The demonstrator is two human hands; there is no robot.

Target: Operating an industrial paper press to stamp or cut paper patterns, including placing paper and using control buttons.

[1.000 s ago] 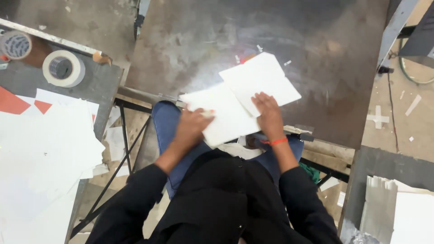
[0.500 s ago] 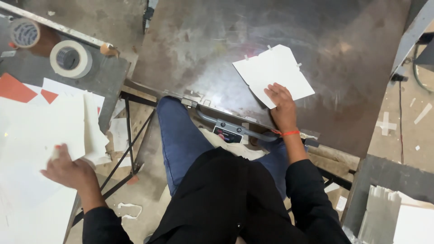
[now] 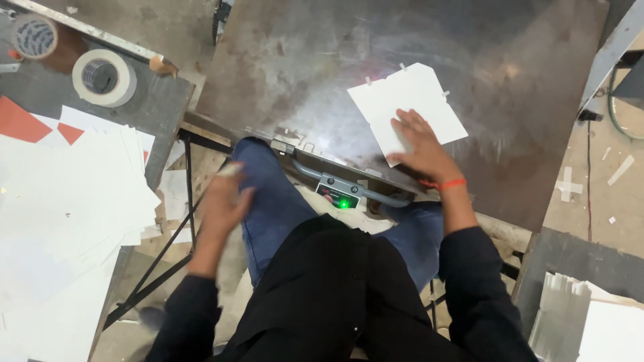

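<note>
The metal plate (image 3: 322, 74) is the largest item in view, a scuffed, dull steel surface filling the upper middle of the frame; all positions below are given from it. At its left edge lies a heap of loose white sheets (image 3: 67, 221), spread over a lower grey bench with red-orange pieces (image 3: 23, 121) showing beneath. Beyond that heap, off the plate's upper left corner, sit a roll of pale tape (image 3: 104, 77) and a second, darker roll (image 3: 33, 37). Off the plate's lower right corner stands a stack of white card (image 3: 590, 315).

On the plate, right of centre, lies a white die-cut card (image 3: 396, 100), flat, with small tabs along its upper edge. The right hand (image 3: 421, 146) rests on the card's near corner, fingers spread and palm down, pressing it to the plate. An orange band circles that wrist.

Below the plate's near edge is a grey handle bar with a control box showing a green light (image 3: 343, 203). The person's legs in blue trousers pass under this edge.

The left hand (image 3: 225, 201) is in the air off the plate's near left corner, above the left knee. It is motion-blurred; it appears to hold nothing, but the state of its fingers cannot be told.
</note>
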